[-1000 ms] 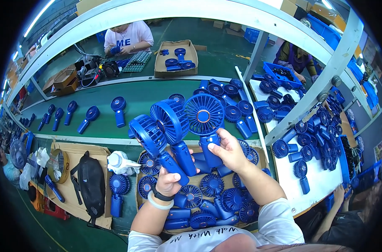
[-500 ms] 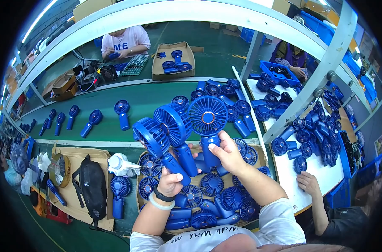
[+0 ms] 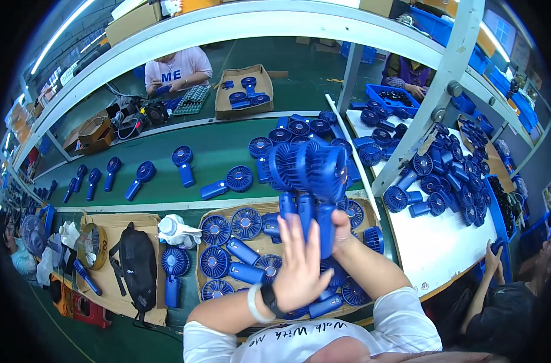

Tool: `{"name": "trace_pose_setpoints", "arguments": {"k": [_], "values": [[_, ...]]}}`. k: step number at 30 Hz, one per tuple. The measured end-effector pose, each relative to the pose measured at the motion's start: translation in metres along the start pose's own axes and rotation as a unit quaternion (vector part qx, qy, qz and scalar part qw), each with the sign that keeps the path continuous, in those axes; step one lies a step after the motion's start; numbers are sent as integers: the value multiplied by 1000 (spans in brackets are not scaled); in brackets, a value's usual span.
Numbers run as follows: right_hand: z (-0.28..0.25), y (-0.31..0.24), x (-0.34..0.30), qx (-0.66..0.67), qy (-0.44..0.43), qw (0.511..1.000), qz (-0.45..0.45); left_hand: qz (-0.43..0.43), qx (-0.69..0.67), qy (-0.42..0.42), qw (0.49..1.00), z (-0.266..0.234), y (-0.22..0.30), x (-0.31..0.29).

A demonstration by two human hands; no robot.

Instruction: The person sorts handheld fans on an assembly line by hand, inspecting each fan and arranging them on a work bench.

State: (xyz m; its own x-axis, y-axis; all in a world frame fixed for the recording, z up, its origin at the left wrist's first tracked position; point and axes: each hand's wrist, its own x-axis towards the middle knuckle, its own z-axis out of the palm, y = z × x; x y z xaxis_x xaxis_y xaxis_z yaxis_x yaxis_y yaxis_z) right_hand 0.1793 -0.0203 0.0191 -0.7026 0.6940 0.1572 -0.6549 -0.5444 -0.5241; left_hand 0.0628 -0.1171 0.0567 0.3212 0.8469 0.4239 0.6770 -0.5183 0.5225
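Several blue handheld fans are bunched upright in front of me, their round heads overlapping and blurred by motion. My right hand is wrapped around the handle side of the bunch. Fingers stretched out, my left hand lies flat against the handles from the near left. Below both hands, a cardboard tray holds more blue fans, partly hidden by my arms. One loose fan lies on the green conveyor belt just left of the bunch.
More fans lie along the green belt. A white post and a metal frame upright stand to the right, beside a white table piled with fans. A black bag sits at left. Co-workers sit across and at right.
The fans I held apart in two hands are now together on my right-hand side. My left hand has opened flat against them. A fan lies on the belt where none showed.
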Motion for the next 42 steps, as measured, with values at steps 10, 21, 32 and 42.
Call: {"name": "trace_pose_setpoints", "arguments": {"k": [10,21,32,42], "values": [[11,-20,-13,56,-72,995,-33,240,-17,103,965,-12,-59,-9],[27,-60,-130,-86,156,976,-125,-468,329,-193,797,-21,-263,91],[-129,-140,-309,-75,621,670,-400,-271,252,-62,927,13,-309,79],[-174,-177,-330,-308,693,579,-300,-194,-787,31,585,12,-169,60]]}}
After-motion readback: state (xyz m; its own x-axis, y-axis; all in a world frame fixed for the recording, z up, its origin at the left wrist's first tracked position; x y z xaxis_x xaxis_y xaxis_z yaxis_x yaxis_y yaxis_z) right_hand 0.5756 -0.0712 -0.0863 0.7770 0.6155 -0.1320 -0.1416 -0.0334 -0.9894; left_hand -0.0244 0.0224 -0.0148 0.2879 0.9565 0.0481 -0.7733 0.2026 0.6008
